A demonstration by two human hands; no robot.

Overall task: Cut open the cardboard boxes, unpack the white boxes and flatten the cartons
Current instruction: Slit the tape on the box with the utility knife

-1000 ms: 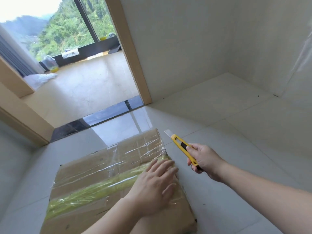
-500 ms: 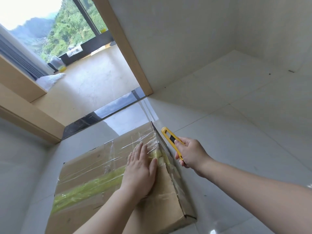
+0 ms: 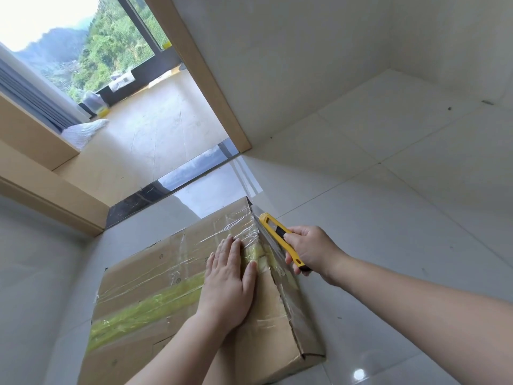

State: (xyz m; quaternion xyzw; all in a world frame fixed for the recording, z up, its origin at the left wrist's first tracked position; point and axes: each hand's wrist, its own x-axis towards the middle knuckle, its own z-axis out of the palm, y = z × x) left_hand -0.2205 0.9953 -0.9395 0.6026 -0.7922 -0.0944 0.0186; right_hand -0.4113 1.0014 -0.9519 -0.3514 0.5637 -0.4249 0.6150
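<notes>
— What is differing from a second ago?

— The right hand (image 3: 311, 250) is now holding the yellow knife (image 3: 280, 237) right against the far right edge of the cardboard box (image 3: 177, 287); earlier it was hanging clear of the box with the blade in open air. The left hand (image 3: 227, 284) is lying further along the yellow tape (image 3: 144, 309), fingers straight and pressing flat on the lid, where before it was sitting nearer the corner.

— And the right hand's grip?

— Its fingers are curling round the knife's handle. The box is lying on the tiled floor (image 3: 388, 218), wrapped in clear film.

— Anything hard to see?

— The blade tip is disappearing behind the box edge, so whether it is cutting the film is not showing. The box's near corner is running off the bottom of the view, and both arms are cut off there too.
</notes>
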